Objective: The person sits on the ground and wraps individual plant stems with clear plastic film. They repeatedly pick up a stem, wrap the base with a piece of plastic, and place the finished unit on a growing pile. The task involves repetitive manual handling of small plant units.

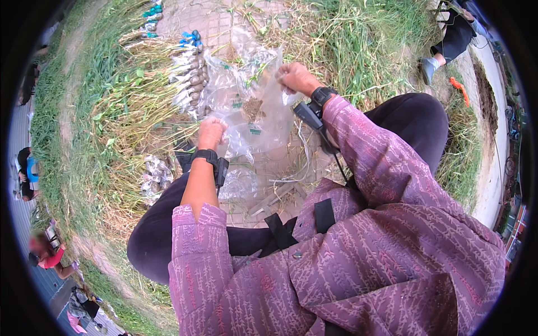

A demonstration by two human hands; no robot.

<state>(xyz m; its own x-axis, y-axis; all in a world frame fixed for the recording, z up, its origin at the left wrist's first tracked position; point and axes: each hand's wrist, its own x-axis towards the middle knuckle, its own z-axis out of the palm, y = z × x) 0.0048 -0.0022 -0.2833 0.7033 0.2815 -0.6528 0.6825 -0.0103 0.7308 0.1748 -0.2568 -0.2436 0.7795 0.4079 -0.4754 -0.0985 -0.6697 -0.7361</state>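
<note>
A clear plastic bag (275, 126) with small green print is spread between my two hands over the brick paving. My left hand (211, 131) grips its near left edge, fingers closed. On the far right side, my right hand (294, 78) pinches the bag's edge. A small heap of brown soil (253, 108) shows at the middle of the plastic; whether it lies in the bag or under it I cannot tell. More clear plastic (227, 80) lies crumpled beyond. To the left, a row of plants has its root ends wrapped in small plastic bags (195, 82) filled with something brown.
Cut plants (138, 101) lie along the left. Small filled bags (156, 176) sit near my left knee. A white strip (306, 147) and a wooden piece (273, 199) lie before me. Another person's shoe (428, 70) and an orange item (460, 90) are at the right.
</note>
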